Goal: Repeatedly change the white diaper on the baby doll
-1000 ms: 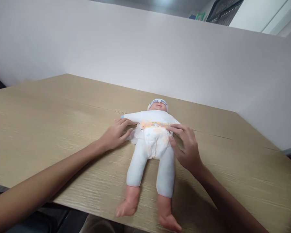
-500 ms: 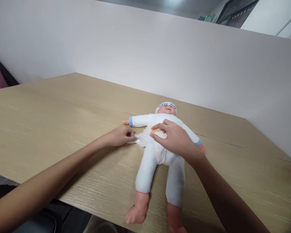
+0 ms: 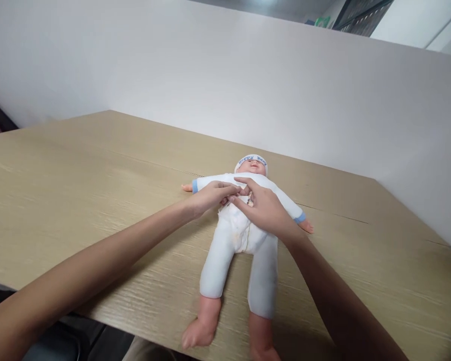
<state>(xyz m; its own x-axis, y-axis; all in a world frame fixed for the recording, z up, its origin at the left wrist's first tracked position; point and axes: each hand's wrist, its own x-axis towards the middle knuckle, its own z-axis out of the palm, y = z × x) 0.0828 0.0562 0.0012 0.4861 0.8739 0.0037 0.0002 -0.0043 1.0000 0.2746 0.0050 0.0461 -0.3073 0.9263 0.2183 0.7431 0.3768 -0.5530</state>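
A baby doll [image 3: 213, 271] in a white suit with blue cuffs lies face up, its feet toward me. Around its hips sits a white diaper [image 3: 237, 223]. My left hand [image 3: 215, 196] is closed at the diaper's front waist, its fingers pinching the side tab, which they mostly hide. From the other side my right hand [image 3: 265, 208] rests on the diaper's front, thumb and forefinger spread. The fingertips of both hands meet over the belly, and they cover the diaper's upper edge.
The doll lies on a wooden table [image 3: 97, 165] with thin seams across it. A pale partition [image 3: 210, 75] rises behind the table. The near table edge runs below my left forearm, close to the doll's feet.
My left hand has moved right and inward from beside the doll's hip, bringing the stretched diaper tab onto the front. My right hand stays over the belly. The view has shifted slightly.
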